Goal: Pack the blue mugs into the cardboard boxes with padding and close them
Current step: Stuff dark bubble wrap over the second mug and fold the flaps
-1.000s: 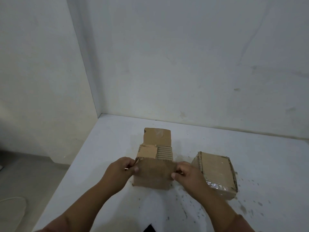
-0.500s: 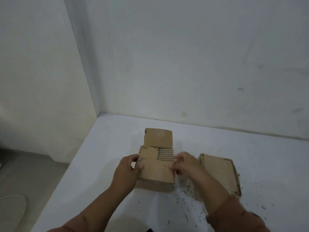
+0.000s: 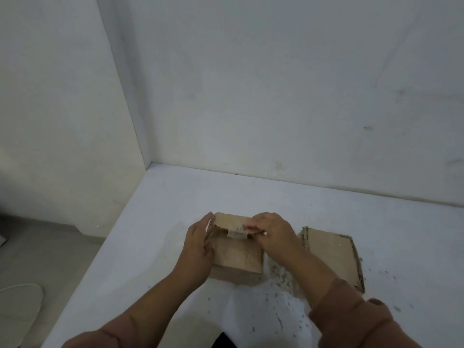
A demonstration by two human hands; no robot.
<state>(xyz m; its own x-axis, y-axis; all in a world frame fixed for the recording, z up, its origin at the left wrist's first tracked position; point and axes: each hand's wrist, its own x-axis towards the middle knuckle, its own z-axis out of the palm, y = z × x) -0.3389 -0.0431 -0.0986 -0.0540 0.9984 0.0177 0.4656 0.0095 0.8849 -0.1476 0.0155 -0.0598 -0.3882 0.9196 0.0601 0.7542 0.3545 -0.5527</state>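
Folding is nearly done: the far flap (image 3: pixel 229 221), upright a second ago, now lies over the cardboard box (image 3: pixel 238 254) on the bench (image 3: pixel 163 222). Right hand (image 3: pixel 272 233) fingers pinch the flap; left hand (image 3: pixel 198 244) presses straight-fingered against the box side. Closure appears close.

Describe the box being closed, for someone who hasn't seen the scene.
On the white table by the wall corner lie two cardboard boxes. It is the left box. Unlike the unheld right box, it has the left hand against its side and the right hand gripping its flap.
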